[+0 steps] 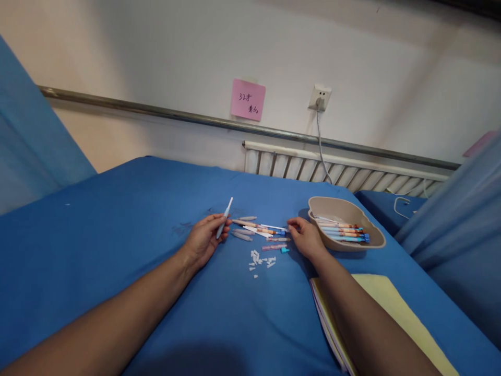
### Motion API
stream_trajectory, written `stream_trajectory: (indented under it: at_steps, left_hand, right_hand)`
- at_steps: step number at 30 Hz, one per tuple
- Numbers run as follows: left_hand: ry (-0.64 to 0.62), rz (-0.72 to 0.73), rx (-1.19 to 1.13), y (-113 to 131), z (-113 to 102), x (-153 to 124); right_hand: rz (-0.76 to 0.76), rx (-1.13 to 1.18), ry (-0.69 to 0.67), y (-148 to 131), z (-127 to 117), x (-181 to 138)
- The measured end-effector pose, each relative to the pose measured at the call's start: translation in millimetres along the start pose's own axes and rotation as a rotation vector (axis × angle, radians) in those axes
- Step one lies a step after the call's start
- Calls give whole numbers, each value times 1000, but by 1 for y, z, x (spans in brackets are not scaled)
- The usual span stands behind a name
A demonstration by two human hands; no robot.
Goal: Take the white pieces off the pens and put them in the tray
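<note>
My left hand [207,237] is closed around a slim grey-blue pen barrel [222,225], held tilted, with a thin white part sticking up from its top. Near the right end of the loose pen parts is my right hand [307,237], its fingers curled together. A thin white stick [273,227] reaches its fingertips, but whether they grip it is unclear. Between the hands lie grey barrels [242,236], orange-patterned barrels [254,225] and a pink patterned tube [274,247]. Below them are several small white tips [256,257] and a turquoise clip piece [285,250].
A beige tray [378,239] with several patterned pens [342,230] stands beyond my right hand. Under my right forearm lies a yellow pad [391,303]. Blue cloth [176,188] covers the surface. Behind are a radiator [297,166], rail [176,115] and plugged cable [320,138].
</note>
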State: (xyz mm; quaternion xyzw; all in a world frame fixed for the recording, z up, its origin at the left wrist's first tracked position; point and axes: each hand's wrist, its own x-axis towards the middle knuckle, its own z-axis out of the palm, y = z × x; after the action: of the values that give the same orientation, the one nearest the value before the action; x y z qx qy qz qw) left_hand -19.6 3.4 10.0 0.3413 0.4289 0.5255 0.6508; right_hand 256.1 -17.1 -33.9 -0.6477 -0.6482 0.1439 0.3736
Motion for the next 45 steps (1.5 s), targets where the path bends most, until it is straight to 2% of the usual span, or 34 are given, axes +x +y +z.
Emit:
stream_trajectory:
  at_steps: [4,12,17,22,24,30,33,38,45]
  left_hand:
    - [-6,2,6,0,-1,1]
    - [-34,-6,27,-2,1,0]
    - [-54,6,78,-3,1,-1]
    - [-125,43,220,-9,3,-2]
    - [-151,52,284,-11,3,-2]
    - [-246,97,431,-13,5,-7]
    - [-302,113,488,-16,6,-9]
    - [-353,144,586,-20,7,-9]
    - [-421,194,720,-21,7,-12]
  right_hand:
    - [72,-22,30,5,0,3]
    - [146,73,-25,14,6,4]
    - [91,-90,-77,14,3,3]
    - [47,-119,-115,10,0,2]
    - [61,-7,-110,5,-1,0]
    - [162,848,-165,-21,-1,-6]
    - [200,1108,-245,-32,-4,-10]
    - [214,1204,-340,-40,-6,-14]
    - [211,1190,-342,-45,-7,-15]
